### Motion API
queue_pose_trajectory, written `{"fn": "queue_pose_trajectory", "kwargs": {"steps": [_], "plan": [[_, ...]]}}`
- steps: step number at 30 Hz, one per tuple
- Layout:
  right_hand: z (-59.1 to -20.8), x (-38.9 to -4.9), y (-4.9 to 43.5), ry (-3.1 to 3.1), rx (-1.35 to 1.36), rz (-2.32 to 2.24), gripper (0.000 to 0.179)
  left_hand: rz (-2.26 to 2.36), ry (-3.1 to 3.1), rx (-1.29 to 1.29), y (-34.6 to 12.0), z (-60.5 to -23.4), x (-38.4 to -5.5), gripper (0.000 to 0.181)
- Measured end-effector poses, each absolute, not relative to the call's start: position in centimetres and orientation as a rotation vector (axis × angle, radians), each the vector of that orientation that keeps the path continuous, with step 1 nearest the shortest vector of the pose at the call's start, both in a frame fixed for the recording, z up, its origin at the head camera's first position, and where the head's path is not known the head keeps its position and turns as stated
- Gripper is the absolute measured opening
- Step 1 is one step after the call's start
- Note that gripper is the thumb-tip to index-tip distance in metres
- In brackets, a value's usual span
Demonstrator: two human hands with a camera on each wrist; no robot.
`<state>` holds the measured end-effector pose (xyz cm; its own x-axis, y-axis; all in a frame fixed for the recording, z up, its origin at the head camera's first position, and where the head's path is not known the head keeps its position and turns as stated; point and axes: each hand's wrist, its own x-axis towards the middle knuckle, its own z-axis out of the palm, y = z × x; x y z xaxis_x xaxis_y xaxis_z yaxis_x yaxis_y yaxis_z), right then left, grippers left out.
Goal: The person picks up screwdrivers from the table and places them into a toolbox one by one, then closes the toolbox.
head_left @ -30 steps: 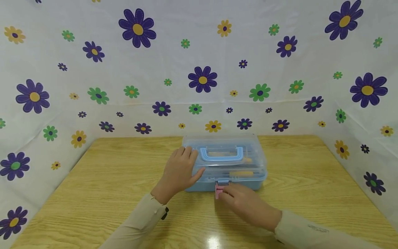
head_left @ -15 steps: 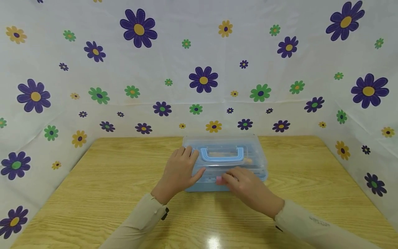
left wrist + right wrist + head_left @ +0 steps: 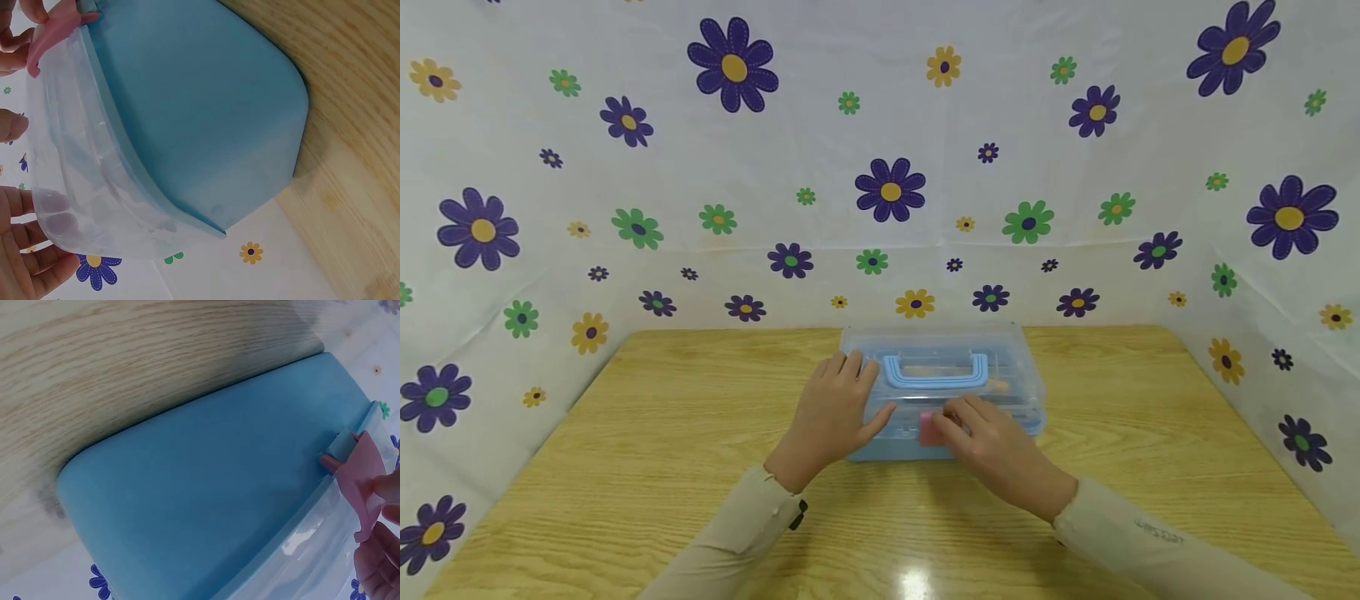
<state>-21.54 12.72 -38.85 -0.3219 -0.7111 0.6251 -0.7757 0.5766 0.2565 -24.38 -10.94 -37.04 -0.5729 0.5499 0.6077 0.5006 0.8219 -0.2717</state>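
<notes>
A toolbox with a blue base and a clear lid lies lengthwise before me, lid down. My left hand rests on the lid's left end, thumb along the front; in the left wrist view its fingers touch the clear plastic. My right hand pinches the pink latch at the middle of the front. Thumb and fingers meet the latch's free end in the right wrist view, and the latch is tilted up from its blue hinge. A light blue handle lies folded on the lid.
Orange-handled items show through the lid. The box stands near the back of a wooden table. A white cloth with printed flowers hangs behind and on both sides.
My right hand has raised the pink latch from hanging below the rim to up against the lid's front. The left hand and the box have stayed in place.
</notes>
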Motion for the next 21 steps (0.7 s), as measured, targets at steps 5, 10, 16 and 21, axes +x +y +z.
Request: {"fn": "queue_pose_trajectory", "kwargs": {"steps": [5,10,16,21], "plan": [[-39.2,-21.6,12.6,-2.077,1.187,0.123,0.038,0.094,-2.291,-0.766,-11.0,-37.1,-24.4,0.042],[-39.5,-21.6,12.6,-2.079,1.182,0.11,0.043,0.099,-2.285,-0.764,-10.9,-37.1,-24.5,0.042],[-39.8,-21.4,12.6,-2.113,1.181,0.108,0.041,0.104,-2.287,-0.761,-10.9,-37.1,-24.4,0.041],[-40.3,-21.3,12.8,-2.152,1.19,0.077,0.037,0.102,-2.3,-0.759,-10.9,-37.1,-24.3,0.041]]}}
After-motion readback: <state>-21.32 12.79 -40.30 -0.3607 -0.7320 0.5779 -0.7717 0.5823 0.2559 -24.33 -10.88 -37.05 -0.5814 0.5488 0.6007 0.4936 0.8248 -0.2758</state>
